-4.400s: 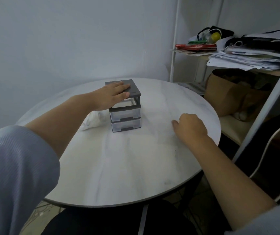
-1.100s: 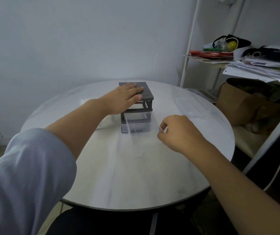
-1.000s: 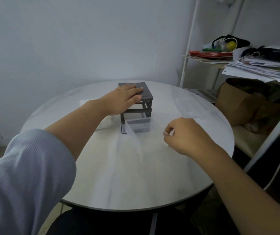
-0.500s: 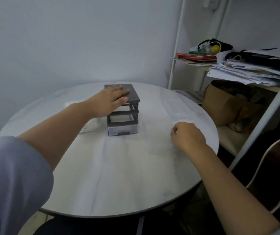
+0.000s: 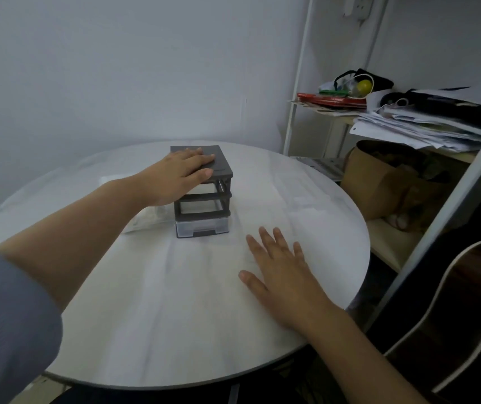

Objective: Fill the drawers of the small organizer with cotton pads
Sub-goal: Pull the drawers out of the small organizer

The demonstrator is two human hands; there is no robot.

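- The small dark grey plastic three-tier organizer (image 5: pixel 202 173) stands near the middle of the round white marble-look worktop (image 5: pixel 175 316); its two upper bays look like bare frames, and only the lowest bay holds a clear plastic drawer with a dark handle (image 5: pixel 201 228)
- The left hand (image 5: pixel 179 176) lies flat on the organizer's lid, fingers straight, pressing it down and gripping nothing
- A white soft packet (image 5: pixel 143 221), probably the cotton pads, lies just left of the organizer, touching it or nearly so; the left forearm partly hides it
- The right hand (image 5: pixel 281 275) rests palm-down on the worktop, right of the organizer and nearer the person; its fingers are spread wide and it holds nothing
- Faint pale shapes (image 5: pixel 307 212) further right may be clear drawers; too blurred to tell
- Judged step: emptying the frame before filling; next, the right hand must reach the last drawer's handle and pull while the left steadies the lid
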